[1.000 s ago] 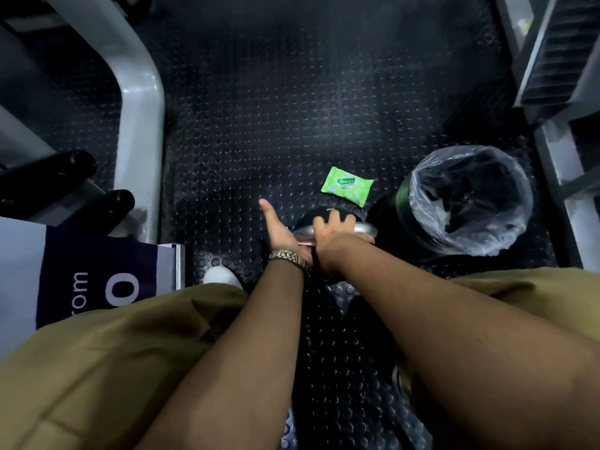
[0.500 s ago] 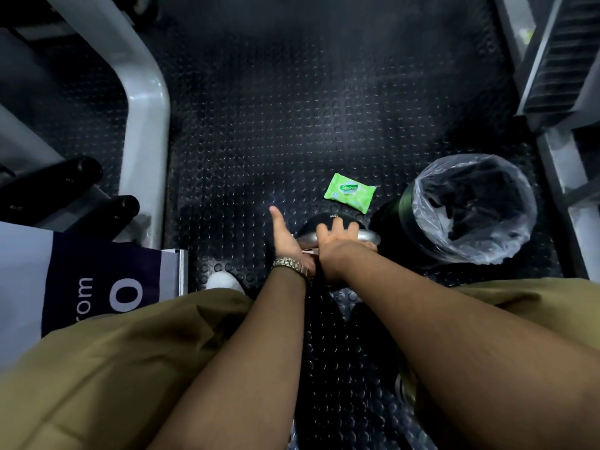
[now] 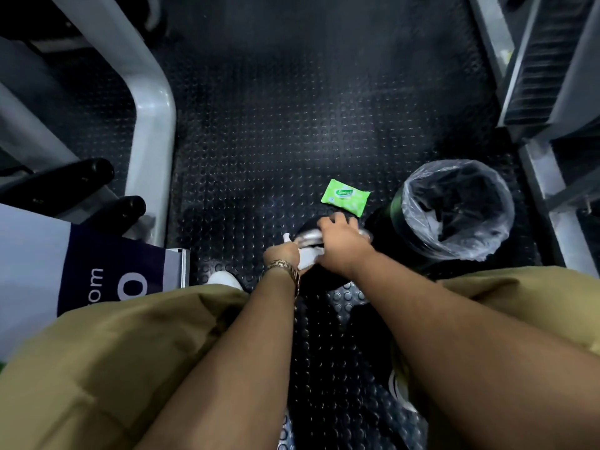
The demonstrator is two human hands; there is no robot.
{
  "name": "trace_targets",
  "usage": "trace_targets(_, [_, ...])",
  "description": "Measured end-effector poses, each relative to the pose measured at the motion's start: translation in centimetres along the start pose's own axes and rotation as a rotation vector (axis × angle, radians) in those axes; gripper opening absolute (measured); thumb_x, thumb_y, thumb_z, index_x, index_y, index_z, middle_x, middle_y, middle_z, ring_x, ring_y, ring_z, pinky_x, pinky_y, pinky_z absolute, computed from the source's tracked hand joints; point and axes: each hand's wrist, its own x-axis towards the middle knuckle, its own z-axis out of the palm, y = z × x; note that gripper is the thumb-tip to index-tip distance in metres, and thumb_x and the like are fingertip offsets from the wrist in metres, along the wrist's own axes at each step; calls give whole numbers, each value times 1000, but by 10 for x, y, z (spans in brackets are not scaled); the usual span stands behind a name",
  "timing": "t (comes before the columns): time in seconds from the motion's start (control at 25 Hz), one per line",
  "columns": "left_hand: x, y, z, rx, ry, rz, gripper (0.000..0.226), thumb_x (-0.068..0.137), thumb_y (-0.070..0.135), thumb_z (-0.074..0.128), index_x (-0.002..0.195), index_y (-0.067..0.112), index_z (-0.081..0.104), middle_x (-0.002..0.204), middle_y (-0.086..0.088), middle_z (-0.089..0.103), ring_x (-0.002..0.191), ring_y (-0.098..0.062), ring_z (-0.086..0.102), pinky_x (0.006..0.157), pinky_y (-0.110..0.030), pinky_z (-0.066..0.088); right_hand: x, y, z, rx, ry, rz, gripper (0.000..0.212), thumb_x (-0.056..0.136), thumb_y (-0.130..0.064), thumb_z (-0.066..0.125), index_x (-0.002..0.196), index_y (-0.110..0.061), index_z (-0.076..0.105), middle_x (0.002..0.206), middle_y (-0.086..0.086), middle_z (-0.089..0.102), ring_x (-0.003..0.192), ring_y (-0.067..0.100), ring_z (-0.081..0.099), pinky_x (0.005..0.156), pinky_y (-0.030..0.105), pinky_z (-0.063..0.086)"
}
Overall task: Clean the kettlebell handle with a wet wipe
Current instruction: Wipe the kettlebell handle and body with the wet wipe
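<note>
A black kettlebell (image 3: 308, 227) with a silver handle (image 3: 310, 237) stands on the studded floor between my knees. My right hand (image 3: 341, 243) lies over the handle from the right, fingers curled across it. My left hand (image 3: 281, 253), with a gold watch at the wrist, is closed at the handle's left end. A white wet wipe (image 3: 306, 254) is bunched between the two hands, and a bit of it pokes out above my left hand. Most of the kettlebell body is hidden under my hands.
A green wet-wipe packet (image 3: 345, 196) lies just beyond the kettlebell. A black bin with a clear liner (image 3: 454, 209) stands close on the right. A grey machine frame (image 3: 152, 108), black padded rollers (image 3: 97, 177) and a printed banner (image 3: 97, 274) crowd the left; metal steps (image 3: 548, 92) the right.
My left hand, open with the thumb out before, has closed on the wipe at the handle's left end. My right hand has slid right along the handle.
</note>
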Motion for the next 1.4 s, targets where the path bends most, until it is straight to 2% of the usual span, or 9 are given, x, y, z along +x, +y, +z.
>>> trace_targets(0.16, [10, -1, -4, 308, -79, 26, 48, 86, 32, 70, 119, -2, 69, 117, -18, 73, 108, -33, 71, 97, -50, 58, -43, -16, 46, 327, 54, -10, 45, 83, -23, 73, 124, -10, 59, 123, 12, 54, 115, 31, 52, 100, 36, 42])
trace_targets(0.32, [-53, 9, -20, 369, -172, 39, 31, 99, 37, 62, 110, 9, 67, 112, -18, 72, 100, -34, 69, 89, -55, 59, -41, -11, 63, 648, 124, 142, 21, 81, -14, 70, 102, -15, 74, 101, 6, 69, 94, 23, 64, 81, 26, 46])
trace_targets(0.4, [-63, 20, -26, 609, -282, 60, 41, 99, 53, 56, 113, 16, 69, 111, -11, 74, 98, -29, 67, 94, -47, 55, -35, -9, 66, 707, 132, 205, 10, 82, -13, 66, 86, -17, 75, 84, 1, 72, 78, 19, 64, 64, 23, 44])
trace_targets(0.56, [-58, 56, -34, 1369, -45, 598, 56, 96, 49, 65, 141, 16, 59, 137, -8, 66, 124, -28, 62, 103, -33, 49, -12, 6, 74, 933, 261, 543, 12, 84, -16, 65, 76, -17, 74, 72, 2, 72, 77, 25, 69, 63, 26, 45])
trace_targets(0.64, [-55, 65, -31, 1460, -120, 780, 59, 97, 38, 68, 152, 26, 50, 146, -5, 60, 132, -24, 58, 109, -30, 45, -1, 11, 78, 1060, 283, 657, 16, 86, -19, 68, 72, -17, 72, 66, 3, 72, 74, 29, 72, 67, 31, 54])
trace_targets(0.8, [-45, 62, -16, 1605, -180, 872, 39, 100, 33, 64, 139, 27, 64, 132, -3, 69, 120, -25, 63, 102, -32, 50, 18, 7, 91, 1192, 286, 745, 17, 85, -20, 68, 69, -16, 73, 60, 3, 72, 63, 27, 74, 71, 46, 63])
trace_targets(1.0, [-43, 64, -10, 1785, -189, 977, 31, 107, 34, 48, 123, 16, 67, 117, -10, 70, 111, -32, 64, 86, -37, 49, 52, 15, 114, 1192, 161, 666, 28, 81, -37, 68, 88, -12, 78, 76, 8, 76, 80, 34, 74, 79, 49, 62])
trace_targets(1.32, [-39, 70, -3, 1811, -210, 945, 30, 106, 35, 50, 117, 12, 65, 111, -14, 70, 105, -35, 66, 74, -33, 39, 44, -3, 107, 1318, 81, 545, 20, 91, -23, 69, 82, -8, 78, 82, 14, 77, 76, 23, 69, 74, 42, 58])
trace_targets(1.4, [-41, 67, -3, 1820, -193, 963, 31, 106, 35, 50, 116, 11, 66, 112, -14, 70, 105, -34, 67, 74, -34, 40, 40, 2, 102, 1544, 25, 579, 12, 90, -9, 70, 87, -2, 78, 92, 22, 77, 81, 26, 70, 79, 42, 57])
